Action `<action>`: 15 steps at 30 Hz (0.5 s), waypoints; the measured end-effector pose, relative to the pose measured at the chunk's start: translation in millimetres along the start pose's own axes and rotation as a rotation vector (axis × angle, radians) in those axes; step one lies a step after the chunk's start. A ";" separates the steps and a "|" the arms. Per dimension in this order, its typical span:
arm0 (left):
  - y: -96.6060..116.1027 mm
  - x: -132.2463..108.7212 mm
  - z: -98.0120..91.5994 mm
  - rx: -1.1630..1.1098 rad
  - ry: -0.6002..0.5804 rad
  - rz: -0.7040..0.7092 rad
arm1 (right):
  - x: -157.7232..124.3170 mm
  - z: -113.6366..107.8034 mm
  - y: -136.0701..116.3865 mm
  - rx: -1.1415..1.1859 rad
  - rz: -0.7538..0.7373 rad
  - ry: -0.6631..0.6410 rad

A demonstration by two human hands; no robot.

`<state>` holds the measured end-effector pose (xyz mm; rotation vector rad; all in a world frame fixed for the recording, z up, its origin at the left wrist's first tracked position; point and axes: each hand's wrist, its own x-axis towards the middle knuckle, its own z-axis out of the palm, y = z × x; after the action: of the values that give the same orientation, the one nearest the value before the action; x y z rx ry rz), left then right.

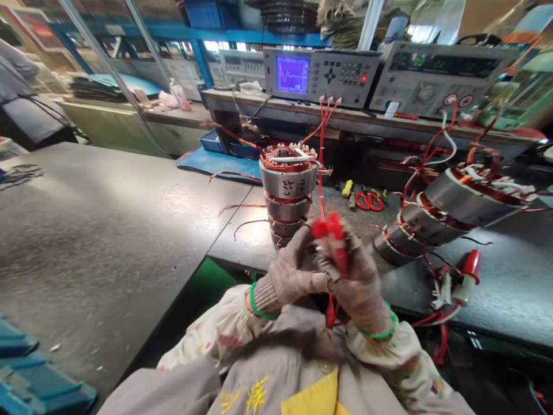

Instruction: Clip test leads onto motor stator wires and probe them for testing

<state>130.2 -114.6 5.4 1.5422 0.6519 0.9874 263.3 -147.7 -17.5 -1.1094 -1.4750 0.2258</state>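
Observation:
My left hand and my right hand, both in worn knit gloves with green wrist bands, close together around a red test clip with a red lead. Just beyond them, an upright motor stator with copper windings and red leads stands on the workbench; its steel side bears handwritten marks. My left hand is nearest it, and I cannot tell whether they touch. A second stator lies on its side to the right, with another red clip near it.
Along the back shelf stand a blue-screened test instrument and a second tester. Red-handled scissors and a yellow-handled tool lie behind the hands. A large grey table extends left, and a blue mat lies behind the upright stator.

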 end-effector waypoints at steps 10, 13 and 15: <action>6.6 -11.9 -20.8 -0.577 0.455 -0.158 | 12.0 -24.1 -49.6 -0.014 0.052 0.165; 1.3 -19.0 -19.9 -0.435 0.389 -0.083 | 16.9 -19.3 -42.5 0.050 -0.001 0.004; 0.5 -20.4 -22.2 -0.233 0.391 0.008 | 21.7 -9.0 -35.9 0.020 -0.067 -0.133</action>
<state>101.0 -120.5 1.4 1.1578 0.7701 1.3380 257.2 -154.8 24.3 -1.0435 -1.6221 0.2715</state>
